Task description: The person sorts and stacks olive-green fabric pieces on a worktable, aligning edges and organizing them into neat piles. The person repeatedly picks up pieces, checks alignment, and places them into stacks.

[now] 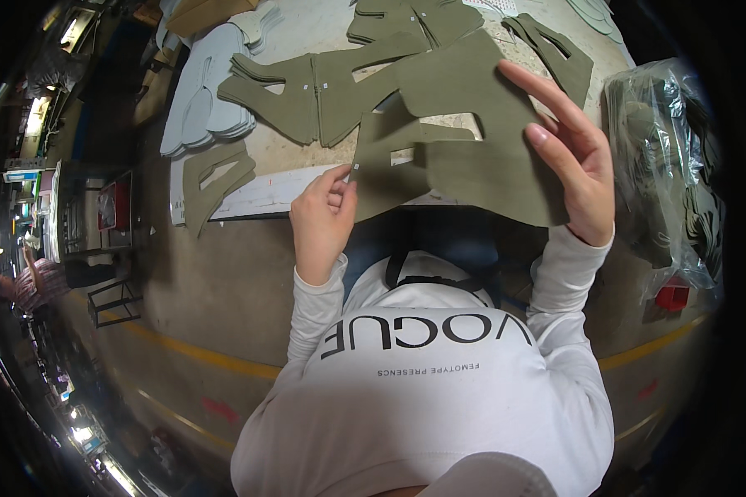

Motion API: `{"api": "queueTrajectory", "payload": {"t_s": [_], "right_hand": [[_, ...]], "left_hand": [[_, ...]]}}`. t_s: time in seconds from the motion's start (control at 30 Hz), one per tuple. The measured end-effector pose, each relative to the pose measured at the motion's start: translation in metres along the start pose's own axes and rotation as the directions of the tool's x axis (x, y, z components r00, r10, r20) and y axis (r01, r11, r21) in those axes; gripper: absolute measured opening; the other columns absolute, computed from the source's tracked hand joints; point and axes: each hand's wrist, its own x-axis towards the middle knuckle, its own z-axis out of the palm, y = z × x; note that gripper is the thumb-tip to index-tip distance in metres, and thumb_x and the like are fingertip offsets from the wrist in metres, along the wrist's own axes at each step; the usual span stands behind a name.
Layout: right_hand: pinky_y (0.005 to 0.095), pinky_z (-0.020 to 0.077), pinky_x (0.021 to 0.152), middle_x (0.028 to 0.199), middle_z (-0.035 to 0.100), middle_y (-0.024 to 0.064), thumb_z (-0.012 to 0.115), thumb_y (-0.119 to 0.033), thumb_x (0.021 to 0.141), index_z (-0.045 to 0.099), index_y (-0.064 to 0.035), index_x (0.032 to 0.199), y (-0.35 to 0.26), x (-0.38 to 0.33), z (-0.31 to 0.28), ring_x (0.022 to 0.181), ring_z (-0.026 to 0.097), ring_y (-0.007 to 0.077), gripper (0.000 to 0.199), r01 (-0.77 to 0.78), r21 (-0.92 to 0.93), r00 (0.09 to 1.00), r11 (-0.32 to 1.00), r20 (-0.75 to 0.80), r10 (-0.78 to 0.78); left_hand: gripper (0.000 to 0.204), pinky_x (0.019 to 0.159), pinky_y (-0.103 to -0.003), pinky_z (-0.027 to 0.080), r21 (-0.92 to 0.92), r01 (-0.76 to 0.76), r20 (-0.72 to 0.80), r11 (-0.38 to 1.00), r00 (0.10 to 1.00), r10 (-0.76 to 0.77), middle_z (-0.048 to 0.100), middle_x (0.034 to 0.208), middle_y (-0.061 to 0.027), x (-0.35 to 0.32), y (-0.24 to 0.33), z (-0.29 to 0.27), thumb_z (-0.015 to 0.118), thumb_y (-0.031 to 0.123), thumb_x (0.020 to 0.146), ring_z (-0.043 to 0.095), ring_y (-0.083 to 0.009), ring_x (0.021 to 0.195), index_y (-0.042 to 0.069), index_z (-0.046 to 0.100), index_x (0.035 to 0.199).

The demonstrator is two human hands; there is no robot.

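Over the counter's (257, 194) near edge were olive cut pieces (489, 176), one with a white label (356, 166). The left hand (325, 211) pinched the labelled edge; the right hand (578, 161), fingers spread, touched their right side. Before the counter, black lettering (427, 331) crossed a white shirt (439, 414).

Free passage runs over the pale table (261, 190) between the left hand (323, 217) and the small olive cut-out (210, 200). Stacked olive pieces (294, 103) obstruct the way beyond; olive panels (493, 180) bar the span to the right hand (578, 166), flanked outward by a plastic-wrapped bundle (659, 157).
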Motion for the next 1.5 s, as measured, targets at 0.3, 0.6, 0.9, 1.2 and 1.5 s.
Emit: {"api": "queueTrajectory", "payload": {"t_s": [0.3,0.6,0.9,1.2,1.5], "right_hand": [[0.0255,0.0410,0.096,0.134,0.054,0.0066,0.049,0.002,0.090,0.053,-0.0011,0.135,0.098,-0.009,-0.022,0.113,0.054,0.0126,0.045,-0.284,-0.173,0.957,0.943,0.019,0.291],[0.0246,0.0420,0.094,0.129,0.056,0.0066,0.049,0.003,0.090,0.053,-0.0012,0.134,0.106,-0.024,-0.047,0.109,0.056,0.0117,0.044,-0.319,-0.189,0.947,0.929,-0.108,0.303],[0.0268,0.0415,0.062,0.076,0.054,0.0079,0.060,-0.008,0.089,0.065,-0.0027,0.118,0.098,-0.051,-0.048,0.065,0.051,0.0148,0.029,-0.344,-0.688,0.922,0.639,-0.376,0.092],[0.0259,0.0438,0.062,0.082,0.061,0.0092,0.063,-0.007,0.086,0.066,-0.0032,0.115,0.098,-0.056,-0.046,0.065,0.055,0.0151,0.029,-0.290,-0.612,0.917,0.736,-0.398,0.031],[0.0263,0.0457,0.065,0.083,0.062,0.0088,0.062,-0.005,0.087,0.067,-0.0044,0.114,0.101,-0.058,-0.046,0.067,0.057,0.0151,0.027,-0.302,-0.604,0.916,0.737,-0.398,0.049]], "left_hand": [[0.025,0.066,-0.022,0.051,-0.328,0.088,0.199,0.941,0.980,-0.022,0.068,0.096,-0.0064,0.026,-0.014,-0.006,0.056,0.004,0.093,0.065,-0.0089,0.075,0.000,0.064,0.116],[0.038,0.077,-0.018,0.046,-0.585,0.080,0.268,0.807,0.958,0.099,0.055,0.131,-0.0071,0.037,0.000,-0.015,0.053,-0.002,0.092,0.059,-0.0046,0.088,-0.001,0.055,0.130],[0.038,0.089,-0.023,0.046,-0.549,-0.103,0.149,0.830,0.964,0.218,0.060,0.124,-0.0129,0.034,0.057,-0.084,0.051,0.000,0.090,0.061,-0.0140,0.099,-0.007,0.057,0.126],[0.039,0.080,-0.021,0.049,-0.590,-0.218,0.414,0.777,0.745,0.523,0.058,0.126,-0.0116,0.058,0.104,-0.010,0.055,-0.003,0.086,0.060,-0.0104,0.098,0.001,0.062,0.124],[0.044,0.073,-0.016,0.046,-0.345,0.100,0.501,0.933,0.860,0.093,0.054,0.131,-0.0071,0.087,0.017,0.028,0.055,-0.007,0.086,0.057,-0.0046,0.084,0.002,0.058,0.129]]}}
